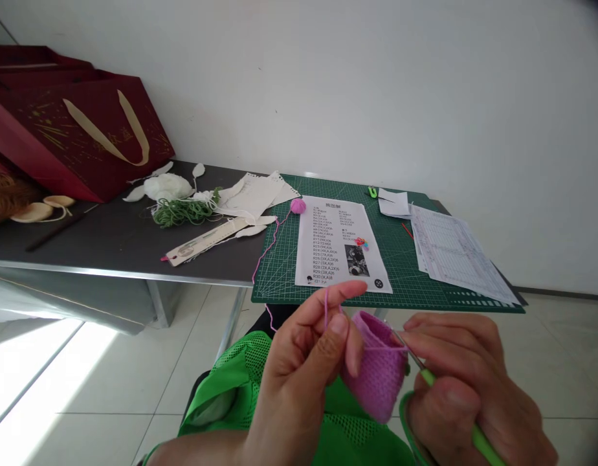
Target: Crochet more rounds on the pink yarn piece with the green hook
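Note:
A pink crocheted pouch-like piece (376, 378) hangs between my hands, its round opening facing up. My left hand (316, 353) pinches its left edge, with the index finger raised and pink yarn (326, 307) looped over it. In my right hand (461, 369) is a crochet hook (429, 377) with a green handle and a metal shaft. The hook's tip sits at the right rim of the piece, where a strand stretches across. From my left hand the yarn trails over the table edge to a small pink yarn ball (298, 206).
A printed pattern sheet (328, 220) with colored stitch markers (361, 242) lies on a green cutting mat (279, 259). Written papers (454, 252) lie right. White yarn (167, 186), green yarn (185, 211), a ruler-like strip (206, 241) and a red gift bag (85, 129) are left.

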Motion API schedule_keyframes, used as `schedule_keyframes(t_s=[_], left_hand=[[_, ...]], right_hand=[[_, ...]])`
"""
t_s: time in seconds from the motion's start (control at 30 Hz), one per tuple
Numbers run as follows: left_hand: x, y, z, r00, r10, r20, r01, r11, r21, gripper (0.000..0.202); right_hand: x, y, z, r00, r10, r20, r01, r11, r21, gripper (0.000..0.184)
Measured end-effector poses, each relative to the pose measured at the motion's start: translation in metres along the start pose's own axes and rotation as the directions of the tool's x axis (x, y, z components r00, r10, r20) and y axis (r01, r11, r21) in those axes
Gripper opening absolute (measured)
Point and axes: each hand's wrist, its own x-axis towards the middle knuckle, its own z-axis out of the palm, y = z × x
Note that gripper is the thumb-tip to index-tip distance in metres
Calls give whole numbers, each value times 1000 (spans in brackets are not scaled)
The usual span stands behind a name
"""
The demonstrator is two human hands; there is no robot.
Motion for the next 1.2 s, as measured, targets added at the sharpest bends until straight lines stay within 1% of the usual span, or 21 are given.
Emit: schedule_keyframes(t_s=[0.07,0.1,0.13,0.23,0.3,0.33,0.37,0.4,0.43,0.5,0.6,0.67,0.7,0.77,0.8,0.87,0.93,1.0,1.03,1.13,1.2], left_hand=[[1,1,-4,997,-37,70,30,995,97,25],[1,2,-6,994,-54,100,40,989,144,25],[0,2,-9,990,-71,119,48,982,183,26],[-1,3,-16,983,-114,143,74,963,258,28],[-2,3,-18,984,-116,136,73,955,286,28],[-3,2,-19,985,-111,129,68,952,299,28],[-3,2,-19,987,-105,120,63,947,315,28],[-3,2,-19,989,-99,106,59,943,329,28],[-3,2,-19,991,-96,90,60,938,341,28],[-2,4,-19,994,-91,61,63,933,353,28],[2,13,-21,994,-113,6,106,946,307,28],[6,21,-24,984,-155,-89,171,959,228,26],[7,26,-26,981,-158,-116,177,967,184,26],[11,36,-32,985,-95,-145,112,988,110,28],[14,41,-36,987,-27,-158,41,995,90,28],[20,52,-46,982,52,-183,-36,995,93,27],[27,63,-60,968,134,-210,-114,988,107,26],[35,75,-75,941,228,-250,-200,971,132,29],[38,82,-83,922,275,-274,-242,959,149,35],[44,102,-106,851,393,-348,-319,913,253,53],[45,116,-119,814,444,-376,-349,890,294,58]], right_hand=[[1,2,4,994,-52,-97,45,997,-67,27],[1,4,5,990,-67,-127,56,994,-92,28],[1,5,4,990,-70,-123,57,993,-103,28],[2,11,-1,999,-53,-1,52,995,-87,25],[2,13,-4,999,-14,51,15,1000,-17,25],[2,14,-5,997,45,58,-48,997,55,25],[2,14,-5,989,134,59,-141,980,144,25],[2,13,-4,969,237,73,-248,941,231,25],[2,11,-2,936,338,100,-352,886,303,25],[3,5,0,859,483,172,-510,776,371,31],[5,-5,0,777,571,266,-629,686,366,39],[5,-9,-2,727,611,313,-686,633,359,41],[5,-10,-3,712,622,326,-702,615,359,41],[4,-11,-7,697,638,329,-717,597,360,42],[3,-11,-10,692,644,326,-721,592,360,41],[1,-9,-14,697,641,320,-716,600,358,41],[0,-6,-18,717,625,309,-696,621,359,39],[-1,-4,-22,735,610,296,-677,641,361,37],[0,-3,-24,741,605,291,-671,650,357,36],[3,0,-27,748,602,279,-663,677,318,37],[5,1,-28,746,604,281,-666,692,278,39]])
